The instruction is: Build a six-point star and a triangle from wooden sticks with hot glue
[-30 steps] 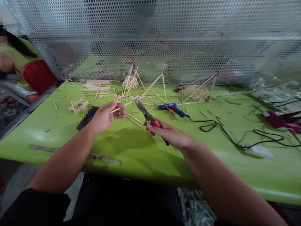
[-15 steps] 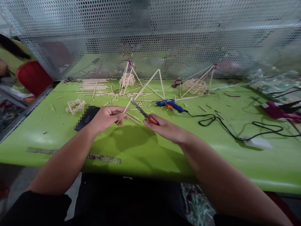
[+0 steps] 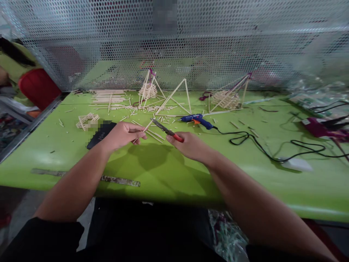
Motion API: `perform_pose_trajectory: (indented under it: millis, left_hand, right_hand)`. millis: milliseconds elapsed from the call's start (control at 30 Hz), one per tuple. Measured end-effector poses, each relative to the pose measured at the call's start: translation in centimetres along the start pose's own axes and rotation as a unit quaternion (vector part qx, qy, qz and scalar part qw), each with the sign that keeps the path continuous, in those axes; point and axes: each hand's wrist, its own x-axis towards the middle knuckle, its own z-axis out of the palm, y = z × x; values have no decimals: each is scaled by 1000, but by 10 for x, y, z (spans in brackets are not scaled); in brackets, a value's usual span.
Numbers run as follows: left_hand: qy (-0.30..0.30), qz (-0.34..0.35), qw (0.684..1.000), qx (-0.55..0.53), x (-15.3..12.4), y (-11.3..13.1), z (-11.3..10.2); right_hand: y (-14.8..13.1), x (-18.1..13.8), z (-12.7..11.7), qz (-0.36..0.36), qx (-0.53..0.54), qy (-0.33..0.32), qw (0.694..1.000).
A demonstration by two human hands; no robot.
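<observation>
Over the table [image 3: 174, 178], left hand [image 3: 123, 137] grips a stick [image 3: 148, 126]; right hand [image 3: 191, 145], seemingly pliers [image 3: 168, 131].

Table [image 3: 169, 182]: light from above, glare at left and right front, soft shadow below hands [image 3: 121, 135]
Mesh [image 3: 218, 22]: dim, hazy, one pixelated patch
Box [image 3: 101, 137]: partly pixelated
Lap [image 3: 152, 233]: nearly black
Bags [image 3: 324, 85]: blurred, stretched toward the edge
</observation>
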Motion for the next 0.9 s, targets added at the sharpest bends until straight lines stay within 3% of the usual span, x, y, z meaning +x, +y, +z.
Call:
perform_pose_trajectory:
  millis: [167, 400, 500, 567, 700, 800, 900]
  left_hand:
    - [-1, -19, 999, 29, 5, -3, -4]
    - [48, -38, 995, 79, 6, 7, -25]
    - [102, -51, 985, 132, -1, 14, -53]
    - [182, -54, 965, 183, -11, 18, -84]
    - [345, -105, 878, 313, -33, 19, -149]
    - [361, -163, 841, 370, -39, 15, -175]
    - [327, -194, 834, 399, -33, 10, -176]
  right_hand:
    - [1, 8, 2, 34, -20, -1, 999]
    - [7, 20, -3, 77, -71, 41, 994]
    - [8, 18, -8, 70, -110, 65, 989]
    - [11, 16, -8, 72, -137, 85, 984]
    - [16, 15, -3, 80, -178, 112, 974]
    - [20, 15, 1, 78, -202, 120, 969]
    - [23, 14, 3, 68, -228, 113, 965]
